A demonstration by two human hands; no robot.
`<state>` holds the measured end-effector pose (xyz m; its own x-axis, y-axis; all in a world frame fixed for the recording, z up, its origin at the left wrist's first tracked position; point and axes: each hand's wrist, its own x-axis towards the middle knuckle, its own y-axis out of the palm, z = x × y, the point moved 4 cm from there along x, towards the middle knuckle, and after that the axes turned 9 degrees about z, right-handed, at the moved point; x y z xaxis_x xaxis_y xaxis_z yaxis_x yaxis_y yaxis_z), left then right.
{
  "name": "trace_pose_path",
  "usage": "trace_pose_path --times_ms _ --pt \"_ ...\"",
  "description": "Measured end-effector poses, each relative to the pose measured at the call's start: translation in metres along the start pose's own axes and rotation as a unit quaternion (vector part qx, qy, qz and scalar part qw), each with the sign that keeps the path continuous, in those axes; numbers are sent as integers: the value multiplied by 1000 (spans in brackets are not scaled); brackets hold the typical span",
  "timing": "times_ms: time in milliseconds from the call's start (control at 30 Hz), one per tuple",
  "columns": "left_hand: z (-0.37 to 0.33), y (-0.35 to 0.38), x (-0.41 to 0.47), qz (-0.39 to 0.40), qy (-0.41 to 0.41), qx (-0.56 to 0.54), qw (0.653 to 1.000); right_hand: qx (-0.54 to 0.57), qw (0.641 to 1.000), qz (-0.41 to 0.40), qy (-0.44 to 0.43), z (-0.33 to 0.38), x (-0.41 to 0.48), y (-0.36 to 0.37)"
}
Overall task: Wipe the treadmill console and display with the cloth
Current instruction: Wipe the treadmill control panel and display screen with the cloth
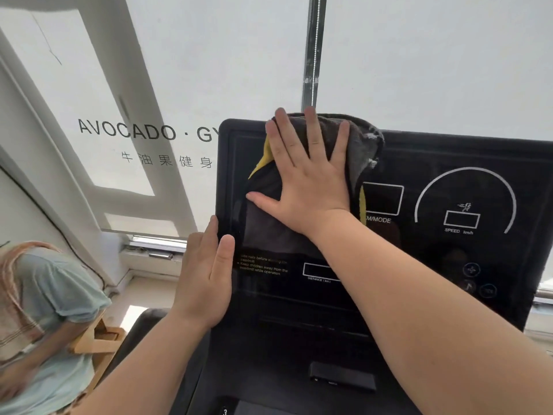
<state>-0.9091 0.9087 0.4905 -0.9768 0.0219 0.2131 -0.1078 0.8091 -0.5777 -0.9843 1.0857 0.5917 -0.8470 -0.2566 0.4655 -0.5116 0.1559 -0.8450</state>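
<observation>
The black treadmill console fills the centre and right, with a speed dial and white-outlined display boxes. A dark grey cloth with a yellow edge lies flat against the console's upper left part. My right hand presses on the cloth with fingers spread, palm flat, arm reaching in from the lower right. My left hand rests on the console's left edge, thumb on the front face, fingers wrapped behind the edge.
A white window blind with gym lettering hangs behind the console. Another person in a light blue shirt sits at the lower left on a wooden stool. A black clip sits on the console's lower deck.
</observation>
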Motion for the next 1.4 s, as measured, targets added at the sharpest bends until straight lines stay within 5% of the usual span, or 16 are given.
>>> trace_pose_path --times_ms 267,533,700,900,1067,1400 --pt "-3 8 0 -16 -8 111 994 17 994 0 -107 4 -70 38" --pt "-9 11 1 -25 -44 112 992 19 997 -2 81 -128 -83 16" --pt "-13 13 0 -22 -55 114 992 15 989 5 146 -106 -60 4" --pt "-14 17 0 -38 -82 103 991 37 999 15 -9 -38 -75 26" --pt "-20 32 -13 -56 -83 133 986 1 997 38 -63 -49 -135 59" --pt "-44 53 -27 -29 43 258 965 11 986 47 158 -172 -123 22"
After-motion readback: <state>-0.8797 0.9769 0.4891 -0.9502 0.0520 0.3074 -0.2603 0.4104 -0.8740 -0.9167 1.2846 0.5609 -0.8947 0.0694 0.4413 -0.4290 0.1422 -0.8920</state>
